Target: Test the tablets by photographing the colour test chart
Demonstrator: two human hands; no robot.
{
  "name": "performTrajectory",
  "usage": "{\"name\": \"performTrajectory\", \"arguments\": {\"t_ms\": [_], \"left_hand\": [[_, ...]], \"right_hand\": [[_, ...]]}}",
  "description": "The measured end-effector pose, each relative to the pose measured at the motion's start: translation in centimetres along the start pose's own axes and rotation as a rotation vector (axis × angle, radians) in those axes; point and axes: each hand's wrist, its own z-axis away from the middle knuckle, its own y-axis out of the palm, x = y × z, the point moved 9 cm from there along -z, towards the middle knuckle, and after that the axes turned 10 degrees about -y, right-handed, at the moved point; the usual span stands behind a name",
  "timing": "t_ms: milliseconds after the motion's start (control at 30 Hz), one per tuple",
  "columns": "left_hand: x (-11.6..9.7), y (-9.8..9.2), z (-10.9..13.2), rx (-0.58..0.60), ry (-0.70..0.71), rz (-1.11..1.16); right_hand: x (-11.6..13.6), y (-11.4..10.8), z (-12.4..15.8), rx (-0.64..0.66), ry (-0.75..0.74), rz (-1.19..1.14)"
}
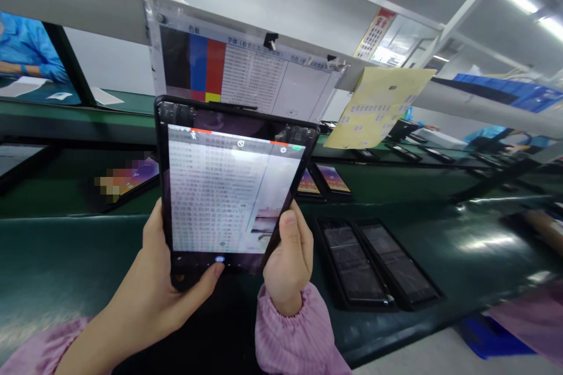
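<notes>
Above the green bench, a black tablet is held up, its lower left gripped by the left hand, with the thumb laid near its bottom edge; its lower right is clasped by the right hand. Two dark devices are laid to the right, and a printed chart is hung behind.

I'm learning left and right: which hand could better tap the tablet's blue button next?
Probably the left hand: its thumb lies beside the button; the right hand holds the tablet's side.
</notes>
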Motion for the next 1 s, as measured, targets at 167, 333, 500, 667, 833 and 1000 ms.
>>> {"name": "performTrajectory", "arguments": {"t_ms": [167,333,500,667,833,1000], "left_hand": [[0.7,0.2,0.4,0.040,-0.090,0.065],[0.5,0.1,0.4,0.035,-0.066,0.060],[0.4,0.1,0.2,0.045,-0.057,0.074],[0.4,0.2,0.2,0.047,-0.078,0.090],[0.6,0.2,0.2,0.047,-0.076,0.092],[0.6,0.1,0.3,0.034,-0.072,0.063]], "right_hand": [[1.6,1.3,-0.8,0.116,-0.081,-0.138],[2.3,1.6,-1.2,0.134,-0.101,-0.032],[2.2,1.6,-1.2,0.137,-0.091,-0.042],[2.1,1.6,-1.2,0.140,-0.085,-0.020],[2.1,1.7,-1.2,0.145,-0.086,-0.026],[2.2,1.7,-1.3,0.145,-0.090,-0.034]]}}
